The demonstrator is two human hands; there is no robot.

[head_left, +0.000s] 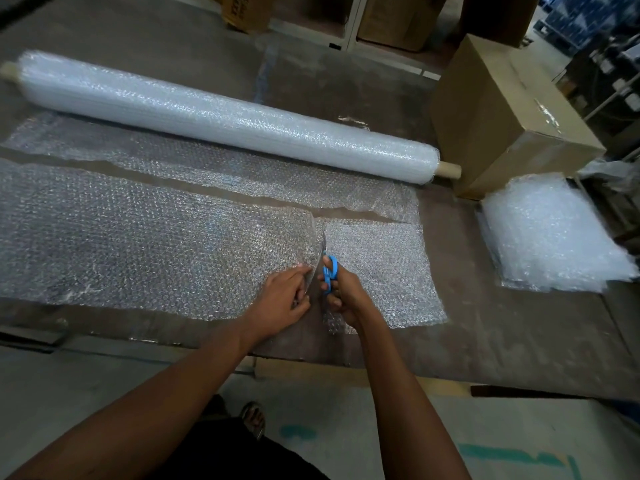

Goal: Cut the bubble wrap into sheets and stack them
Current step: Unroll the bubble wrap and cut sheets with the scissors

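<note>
At lower centre our left hand [289, 299] pinches the clear bubble-wrap strip [138, 244] while our right hand [341, 296] grips blue-handled scissors [328, 268] mid-cut; next, we judge, finishing toward the long roll [225, 116], then stacking at right [550, 237].

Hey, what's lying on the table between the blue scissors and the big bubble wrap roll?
In the head view, flat bubble wrap sheeting with a long cut gap showing bare table lies between scissors and roll.
</note>
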